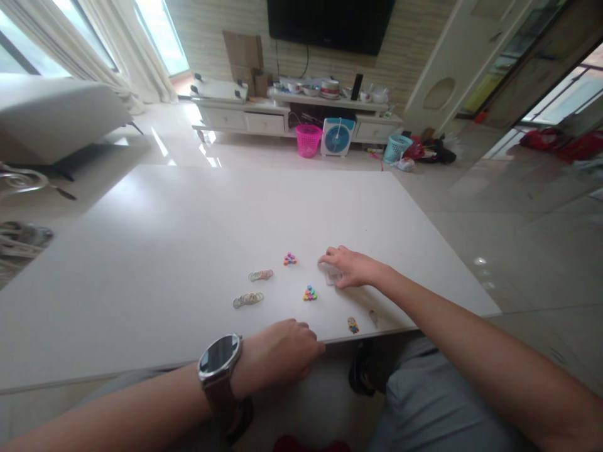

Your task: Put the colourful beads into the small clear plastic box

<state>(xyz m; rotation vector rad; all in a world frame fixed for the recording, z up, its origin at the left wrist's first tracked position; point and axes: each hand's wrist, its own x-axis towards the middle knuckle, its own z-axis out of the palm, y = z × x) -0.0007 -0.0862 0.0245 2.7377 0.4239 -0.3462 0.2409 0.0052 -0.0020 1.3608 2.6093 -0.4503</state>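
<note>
My right hand point(351, 265) is closed around a small clear plastic box point(331, 274) on the white table point(226, 213), fingers at its far side and thumb at its near side. My left hand point(282, 351), below a wristwatch point(219, 356), rests at the table's front edge with fingers curled; their inside is hidden. Between the hands sits a cluster of small colourful pieces point(309, 294). A second such cluster point(289, 258) lies farther back. Two overlapping rows of thin rings, one nearer point(248, 300) and one farther point(260, 275), are to the left.
Near the front edge lie a yellow-and-blue cartoon figure point(353, 324) and a small greyish item point(374, 318), too blurred to name. Past the table, a pink basket point(308, 140), a blue box fan point(337, 137) and a light-blue basket point(397, 148) stand before a low cabinet point(266, 123).
</note>
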